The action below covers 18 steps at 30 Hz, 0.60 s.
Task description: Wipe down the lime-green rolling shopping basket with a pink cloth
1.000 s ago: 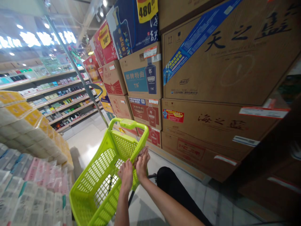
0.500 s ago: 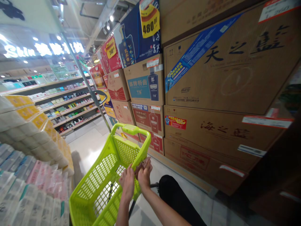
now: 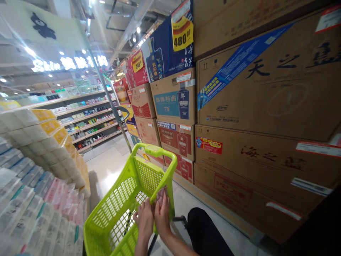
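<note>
A lime-green plastic shopping cart [image 3: 125, 199] stands before me, its basket holding nothing that I can see. My left hand [image 3: 145, 217] is curled over the side rim of the basket, fingers bent toward the inside. Close beside it, my right hand [image 3: 162, 210] presses a crumpled brownish-pink cloth [image 3: 161, 195] against the same rim. The cloth is bunched under the fingers, so only part of it shows. Both hands nearly touch at the thumbs.
Stacked liquor cartons [image 3: 176, 106] line the right side, with price tags on them. Packs of tissue paper [image 3: 39, 138] and plastic-wrapped packs [image 3: 48, 217] are piled at left. A metal pole [image 3: 106, 89] rises beyond the cart. My black-clad knee [image 3: 204, 227] is near the cart.
The view has shifted, so the cart and boxes appear farther right and slightly lower. My right hand with the cloth has moved slightly along the rim; my left hand stays on the rim.
</note>
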{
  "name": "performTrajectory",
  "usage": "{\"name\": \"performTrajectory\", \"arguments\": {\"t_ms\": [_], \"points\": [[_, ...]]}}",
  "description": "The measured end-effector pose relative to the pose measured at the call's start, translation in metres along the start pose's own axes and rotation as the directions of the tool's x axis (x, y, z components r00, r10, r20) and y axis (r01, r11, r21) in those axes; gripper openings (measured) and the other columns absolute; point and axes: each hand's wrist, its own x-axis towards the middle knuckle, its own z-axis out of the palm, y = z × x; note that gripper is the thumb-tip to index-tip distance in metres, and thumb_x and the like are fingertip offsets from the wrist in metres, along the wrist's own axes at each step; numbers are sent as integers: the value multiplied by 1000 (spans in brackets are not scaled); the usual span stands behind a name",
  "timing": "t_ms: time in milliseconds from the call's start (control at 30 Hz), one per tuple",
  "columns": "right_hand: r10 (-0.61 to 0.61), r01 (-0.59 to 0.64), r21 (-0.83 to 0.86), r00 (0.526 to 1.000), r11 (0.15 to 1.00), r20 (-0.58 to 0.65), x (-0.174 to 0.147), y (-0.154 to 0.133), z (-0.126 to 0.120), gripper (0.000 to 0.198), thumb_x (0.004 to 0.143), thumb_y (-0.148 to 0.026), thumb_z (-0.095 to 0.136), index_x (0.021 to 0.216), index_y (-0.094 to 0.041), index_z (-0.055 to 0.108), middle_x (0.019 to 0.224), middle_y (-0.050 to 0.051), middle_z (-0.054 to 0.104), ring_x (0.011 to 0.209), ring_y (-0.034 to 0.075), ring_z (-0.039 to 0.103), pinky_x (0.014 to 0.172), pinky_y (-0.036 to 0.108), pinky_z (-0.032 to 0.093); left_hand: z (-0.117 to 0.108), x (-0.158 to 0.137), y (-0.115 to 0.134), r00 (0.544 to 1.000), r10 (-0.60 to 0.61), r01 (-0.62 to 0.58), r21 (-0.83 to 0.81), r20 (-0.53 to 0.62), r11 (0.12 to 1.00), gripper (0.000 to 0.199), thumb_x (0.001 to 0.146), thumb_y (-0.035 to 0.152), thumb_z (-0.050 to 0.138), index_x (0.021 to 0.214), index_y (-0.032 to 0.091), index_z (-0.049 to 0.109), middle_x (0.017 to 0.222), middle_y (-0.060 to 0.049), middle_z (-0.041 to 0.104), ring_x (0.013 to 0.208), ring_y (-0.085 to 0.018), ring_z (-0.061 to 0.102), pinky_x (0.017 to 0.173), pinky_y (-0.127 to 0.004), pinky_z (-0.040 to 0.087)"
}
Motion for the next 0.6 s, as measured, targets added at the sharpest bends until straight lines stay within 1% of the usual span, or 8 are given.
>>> {"name": "performTrajectory", "arguments": {"t_ms": [67, 200, 267, 333, 467, 500, 533, 600], "points": [[-53, 55, 48, 998, 997, -29, 3, -4, -5, 52, 97, -29, 35, 148, -17, 29, 144, 20, 43, 133, 28, 45, 101, 45, 46, 2, 2, -8, 1000, 5, -3, -94, 21, 996, 56, 97, 38, 11, 134, 27, 51, 138, -5, 56, 129, -24, 45, 111, -45, 25], [-215, 219, 26, 971, 975, -100, 57, -9, -29, 55, 96, -15, 33, 150, -20, 28, 149, 15, 38, 141, 25, 32, 112, 51, 34, 4, 1, -16, 998, -38, 45, -190, 41, 981, 61, 97, 42, 4, 132, 27, 52, 135, -5, 59, 130, -23, 46, 113, -46, 22], [-334, 333, -50, 943, 942, -4, 75, -15, -39, 56, 93, -9, 32, 148, -23, 35, 147, 10, 43, 140, 23, 35, 114, 49, 33, 5, 0, -13, 998, -60, 64, -197, 23, 978, 63, 97, 45, 4, 129, 26, 54, 131, -6, 61, 129, -23, 46, 114, -47, 21], [-421, 435, -95, 896, 895, 139, 73, -22, -45, 59, 90, -5, 34, 146, -24, 40, 144, 7, 48, 136, 21, 39, 113, 45, 35, 4, -2, -9, 998, -66, 68, -215, 15, 974, 64, 97, 46, 3, 128, 25, 55, 132, -7, 61, 129, -24, 46, 114, -48, 21], [-567, 637, -46, 715, 770, 410, 64, -30, -57, 60, 86, -2, 41, 141, -25, 48, 137, 3, 57, 126, 20, 48, 106, 35, 45, -4, -8, -14, 999, -37, 45, -249, 37, 967, 64, 96, 45, 4, 129, 24, 55, 137, -6, 59, 132, -24, 44, 113, -45, 23], [-566, 646, -67, 708, 760, 422, 69, -29, -60, 58, 86, -2, 41, 138, -25, 52, 134, 2, 59, 123, 20, 50, 103, 34, 47, -7, -11, -18, 998, -44, 51, -249, 34, 967, 64, 96, 45, 4, 128, 24, 56, 136, -6, 59, 132, -24, 44, 113, -45, 23], [-549, 637, -112, 730, 763, 408, 78, -28, -62, 55, 87, -3, 40, 135, -25, 55, 132, 3, 61, 119, 20, 52, 101, 34, 48, -10, -14, -23, 998, -62, 67, -243, 28, 968, 64, 97, 46, 5, 126, 24, 57, 135, -7, 61, 131, -25, 46, 113, -44, 24], [-501, 581, -228, 802, 781, 325, 97, -27, -64, 51, 89, -5, 39, 133, -22, 57, 130, 6, 62, 117, 22, 53, 102, 38, 46, -14, -20, -29, 994, -113, 112, -212, 6, 971, 64, 97, 45, 6, 122, 22, 60, 128, -8, 65, 126, -26, 50, 111, -44, 26]]}}
